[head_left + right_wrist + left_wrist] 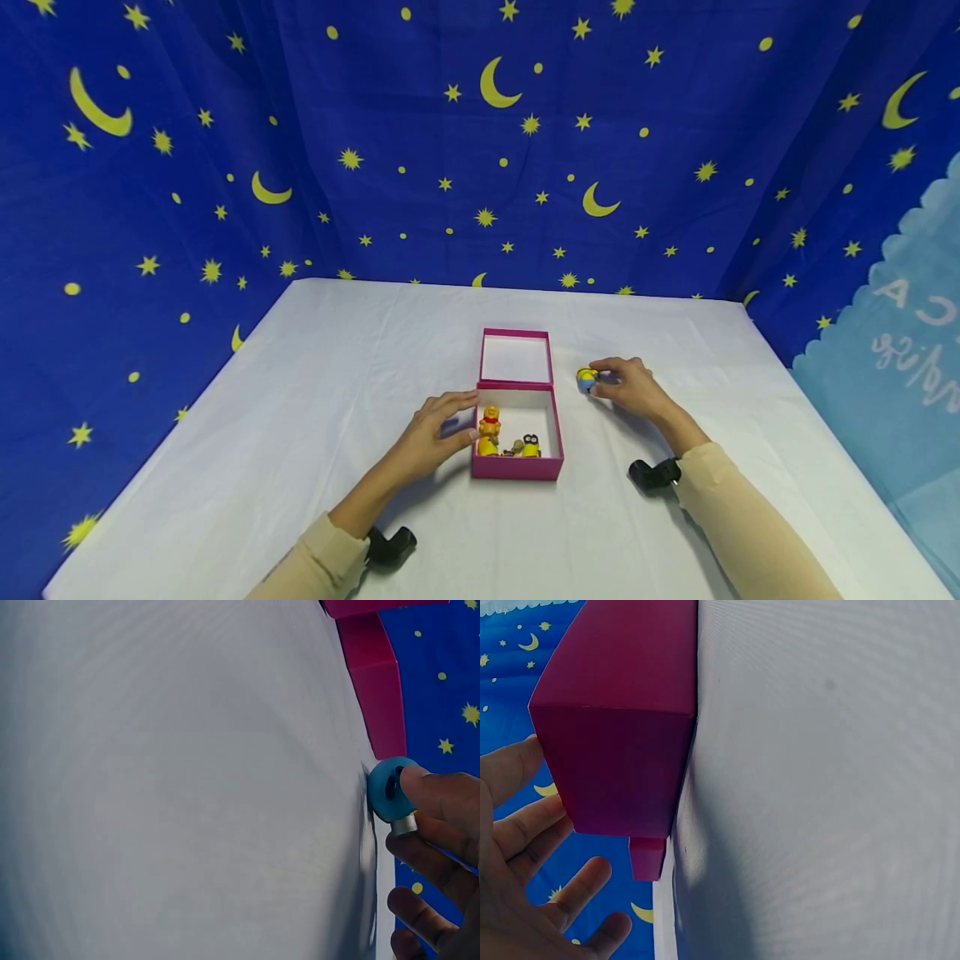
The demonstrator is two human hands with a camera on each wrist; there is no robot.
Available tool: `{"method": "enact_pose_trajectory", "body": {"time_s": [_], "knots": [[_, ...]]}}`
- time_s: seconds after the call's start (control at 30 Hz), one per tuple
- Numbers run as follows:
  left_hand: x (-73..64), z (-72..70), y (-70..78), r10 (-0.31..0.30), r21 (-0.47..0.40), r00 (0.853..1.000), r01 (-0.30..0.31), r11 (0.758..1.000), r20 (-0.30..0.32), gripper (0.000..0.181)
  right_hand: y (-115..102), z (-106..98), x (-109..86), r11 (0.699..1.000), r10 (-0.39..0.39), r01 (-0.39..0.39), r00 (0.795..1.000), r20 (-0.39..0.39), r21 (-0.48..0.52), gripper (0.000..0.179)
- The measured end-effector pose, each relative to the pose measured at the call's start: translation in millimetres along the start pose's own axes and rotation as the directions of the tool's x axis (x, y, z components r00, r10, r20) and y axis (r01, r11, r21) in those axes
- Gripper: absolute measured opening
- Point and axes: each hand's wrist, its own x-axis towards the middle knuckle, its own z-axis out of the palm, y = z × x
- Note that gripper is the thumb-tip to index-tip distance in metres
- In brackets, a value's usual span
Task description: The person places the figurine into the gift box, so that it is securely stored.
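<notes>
My right hand [636,390] pinches a small yellow and blue Minion figurine [587,381] at the table, right of the box. In the right wrist view, the figurine's blue round base [388,791] and a silvery stub show between thumb and fingers. My left hand [433,433] rests with spread, fairly straight fingers and thumb against the left rim of a magenta box [516,469]. Its hinged lid [516,357] lies open behind it. Inside the box are a Winnie-the-Pooh figurine [491,422], a goggled Minion [531,445] and other small yellow figures.
A white cloth covers the table [360,350]. Blue curtains [420,125] with yellow moons and stars hang at the back and sides. A light blue panel with lettering [900,333] is at the right. Black wrist mounts [392,548] stick out from both sleeves.
</notes>
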Motion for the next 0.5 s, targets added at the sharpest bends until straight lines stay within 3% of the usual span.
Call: {"method": "enact_pose_trajectory", "body": {"time_s": [0.5], "knots": [[0.1,0.6,-0.5,0.010,0.011,1.000,-0.010,1.000,-0.007,0.050,-16,12,5.8,0.999,-0.043,0.043,0.999,-0.021,0.015,0.051]]}}
